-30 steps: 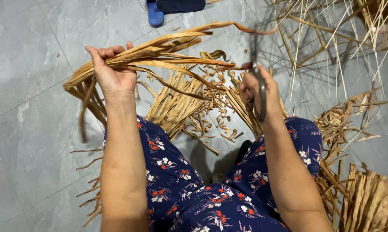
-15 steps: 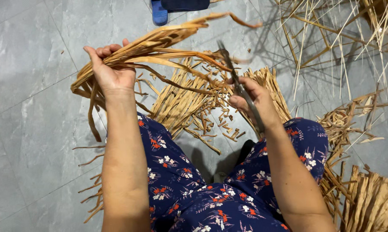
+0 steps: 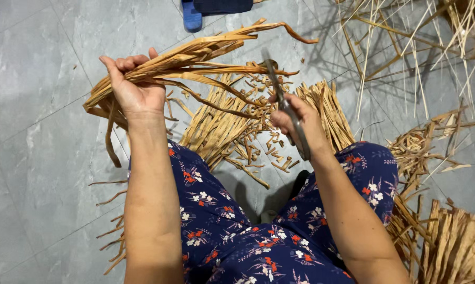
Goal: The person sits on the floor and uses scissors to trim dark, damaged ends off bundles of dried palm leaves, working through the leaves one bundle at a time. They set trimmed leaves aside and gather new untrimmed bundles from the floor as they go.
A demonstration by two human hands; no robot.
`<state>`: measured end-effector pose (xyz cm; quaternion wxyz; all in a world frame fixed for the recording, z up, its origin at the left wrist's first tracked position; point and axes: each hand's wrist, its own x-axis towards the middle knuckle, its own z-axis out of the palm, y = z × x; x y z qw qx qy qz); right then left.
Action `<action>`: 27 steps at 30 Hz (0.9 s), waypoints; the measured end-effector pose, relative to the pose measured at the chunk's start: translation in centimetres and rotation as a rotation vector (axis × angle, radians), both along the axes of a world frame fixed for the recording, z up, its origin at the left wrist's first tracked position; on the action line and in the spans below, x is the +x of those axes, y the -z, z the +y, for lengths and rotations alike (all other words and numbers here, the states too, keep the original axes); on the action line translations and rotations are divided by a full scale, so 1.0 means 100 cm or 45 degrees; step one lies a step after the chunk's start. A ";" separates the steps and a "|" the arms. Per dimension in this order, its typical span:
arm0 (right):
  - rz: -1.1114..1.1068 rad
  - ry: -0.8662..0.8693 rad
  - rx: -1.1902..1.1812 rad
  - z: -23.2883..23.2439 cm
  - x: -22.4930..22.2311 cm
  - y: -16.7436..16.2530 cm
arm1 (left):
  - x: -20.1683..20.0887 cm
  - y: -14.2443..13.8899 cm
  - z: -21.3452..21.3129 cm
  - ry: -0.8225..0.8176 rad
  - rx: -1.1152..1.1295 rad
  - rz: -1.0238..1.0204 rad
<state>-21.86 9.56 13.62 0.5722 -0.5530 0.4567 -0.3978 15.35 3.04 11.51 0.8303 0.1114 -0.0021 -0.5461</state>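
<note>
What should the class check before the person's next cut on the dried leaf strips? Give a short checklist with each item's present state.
1. Left hand grips the bundle of dried strips firmly: ok.
2. Right hand is closed around the scissors: ok.
3. Blades are open and ready: cannot tell, they blur.
4. Left fingers are clear of the blades: ok, the hands are well apart.
5. Strip tips hang over the pile of cut pieces on the floor: ok.
6. Patterned trousers are clear of the blades: ok.
</note>
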 end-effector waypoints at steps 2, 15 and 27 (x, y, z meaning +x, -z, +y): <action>-0.111 0.064 0.084 -0.002 -0.004 -0.001 | -0.003 -0.001 0.001 0.012 0.011 0.007; -0.354 0.123 0.033 -0.002 -0.017 0.007 | -0.011 0.008 0.010 0.110 0.006 -0.070; -0.422 0.212 0.002 0.004 -0.019 0.001 | 0.026 0.025 0.011 -0.056 0.013 -0.011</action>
